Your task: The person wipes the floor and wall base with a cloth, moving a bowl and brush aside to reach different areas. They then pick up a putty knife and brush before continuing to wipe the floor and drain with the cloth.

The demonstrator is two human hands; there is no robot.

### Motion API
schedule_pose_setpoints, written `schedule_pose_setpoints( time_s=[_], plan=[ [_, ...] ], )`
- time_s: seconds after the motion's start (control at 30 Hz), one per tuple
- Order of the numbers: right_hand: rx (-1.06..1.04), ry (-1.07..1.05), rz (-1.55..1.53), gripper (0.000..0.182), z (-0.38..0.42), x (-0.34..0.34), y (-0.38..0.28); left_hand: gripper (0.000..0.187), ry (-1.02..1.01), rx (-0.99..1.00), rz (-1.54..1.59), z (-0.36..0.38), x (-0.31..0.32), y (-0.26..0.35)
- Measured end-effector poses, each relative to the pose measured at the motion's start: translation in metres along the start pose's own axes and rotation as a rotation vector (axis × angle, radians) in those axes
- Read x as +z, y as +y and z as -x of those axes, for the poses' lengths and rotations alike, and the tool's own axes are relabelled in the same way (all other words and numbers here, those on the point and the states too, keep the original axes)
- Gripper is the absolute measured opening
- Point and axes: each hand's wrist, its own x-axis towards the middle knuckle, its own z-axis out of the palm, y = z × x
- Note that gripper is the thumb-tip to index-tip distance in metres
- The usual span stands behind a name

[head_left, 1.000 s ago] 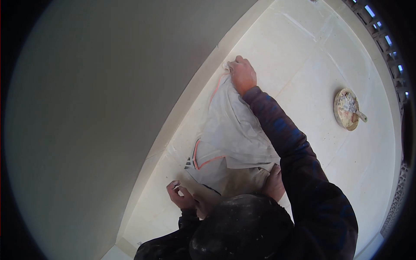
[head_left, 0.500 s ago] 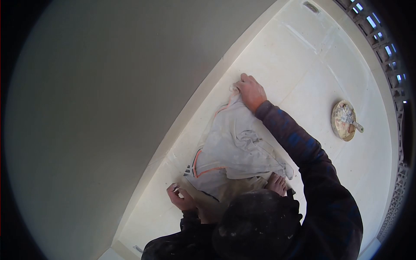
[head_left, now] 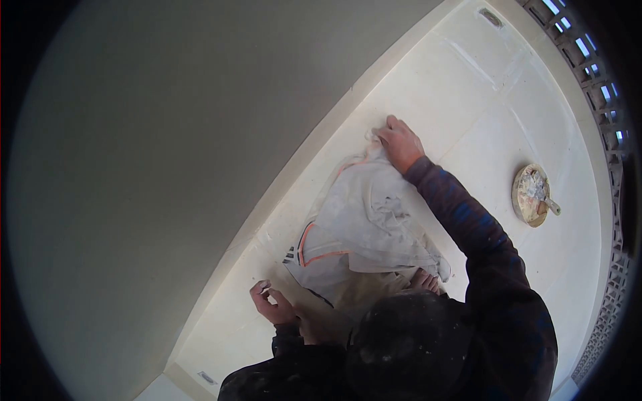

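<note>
A pale grey garment (head_left: 368, 207) with orange trim and dark stripes is spread over the floor and my legs. At its far end, my right hand (head_left: 401, 146) is closed around a bunched corner of the cloth, low over the floor. My left hand (head_left: 274, 306) is at the near left, beside the striped edge but apart from it. Its fingers are curled in a pinch, with something whitish at the tips that is too small to name. Part of a bare foot (head_left: 426, 281) shows beside the cloth.
A round pan (head_left: 523, 180) of whitish paste, with a tool's handle (head_left: 553, 206) sticking out, sits on the pale floor (head_left: 461, 113) to the right. A grey wall (head_left: 167, 167) runs along the left. Openwork blocks (head_left: 602, 100) line the right side. A dark rounded shape covers the bottom centre.
The view has turned slightly. My right hand still grips the cloth corner and my left hand stays curled. Less of the bare foot shows.
</note>
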Motion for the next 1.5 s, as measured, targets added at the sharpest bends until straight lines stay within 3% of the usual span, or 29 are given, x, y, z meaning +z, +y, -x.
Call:
schedule_pose_setpoints(
  time_s=[0.07,0.13,0.17,0.27,0.33,0.43,0.5,0.6,0.67,0.8,0.9,1.0,1.03,1.07,1.13,1.2,1.27,1.37,1.5],
  plan=[
    [0.006,-0.096,-0.001,0.018,0.001,-0.012,-0.001,0.029,0.021,0.003,-0.02,0.001,-0.002,-0.007],
    [0.041,0.064,0.042,0.015,-0.018,-0.001,0.009,0.029,0.032,-0.002,-0.026,0.003,-0.001,-0.015],
    [0.051,0.048,0.033,0.015,-0.021,0.009,0.005,0.029,0.024,-0.012,-0.043,0.004,-0.002,-0.011],
    [0.198,0.117,0.298,0.027,-0.047,0.045,-0.041,0.028,0.02,-0.023,-0.015,0.009,-0.007,0.003],
    [0.013,0.096,0.166,0.034,-0.007,0.059,-0.078,0.026,-0.02,-0.026,-0.007,0.004,0.0,0.004],
    [-0.182,-0.058,-0.037,0.031,0.03,0.065,-0.109,0.024,0.017,0.035,0.0,0.001,0.0,0.006],
    [-0.039,-0.155,-0.21,0.029,0.037,0.065,-0.099,0.024,0.025,0.034,-0.02,0.002,-0.004,-0.002],
    [0.226,0.163,-0.088,0.023,-0.007,0.053,-0.055,0.024,0.055,-0.027,-0.018,0.009,-0.001,-0.018],
    [0.289,0.152,0.067,0.025,-0.027,0.061,-0.06,0.024,0.057,-0.062,0.018,0.016,-0.006,-0.029],
    [0.243,0.06,0.189,0.036,0.005,0.115,-0.126,0.022,0.088,-0.06,0.025,0.014,-0.005,-0.029],
    [0.055,0.008,0.172,0.034,0.054,0.14,-0.184,0.022,0.083,-0.045,0.042,0.007,-0.005,-0.015],
    [-0.101,-0.402,-0.005,0.04,0.091,0.137,-0.248,0.022,0.058,0.008,0.061,0.007,-0.009,-0.006],
    [-0.236,-0.413,-0.083,0.037,0.105,0.147,-0.252,0.021,0.031,0.041,0.05,0.007,-0.012,-0.004],
    [-0.245,-0.396,-0.075,0.037,0.109,0.143,-0.247,0.021,0.006,0.081,0.041,0.001,-0.012,-0.001],
    [-0.113,-0.38,-0.353,0.034,0.111,0.136,-0.222,0.021,0.019,0.105,0.038,-0.001,-0.018,0.0],
    [0.076,-0.083,-0.393,0.034,0.088,0.117,-0.173,0.022,0.02,0.096,0.036,0.002,-0.017,-0.008],
    [0.177,0.109,-0.223,0.034,0.054,0.102,-0.126,0.023,0.095,0.009,0.074,0.015,-0.014,-0.02],
    [0.174,0.039,0.11,0.033,0.024,0.135,-0.098,0.025,0.12,-0.118,0.11,0.033,-0.006,-0.051],
    [0.026,-0.132,0.205,0.026,0.071,0.171,-0.171,0.027,0.163,-0.159,0.119,0.03,-0.011,-0.055]
  ],
)
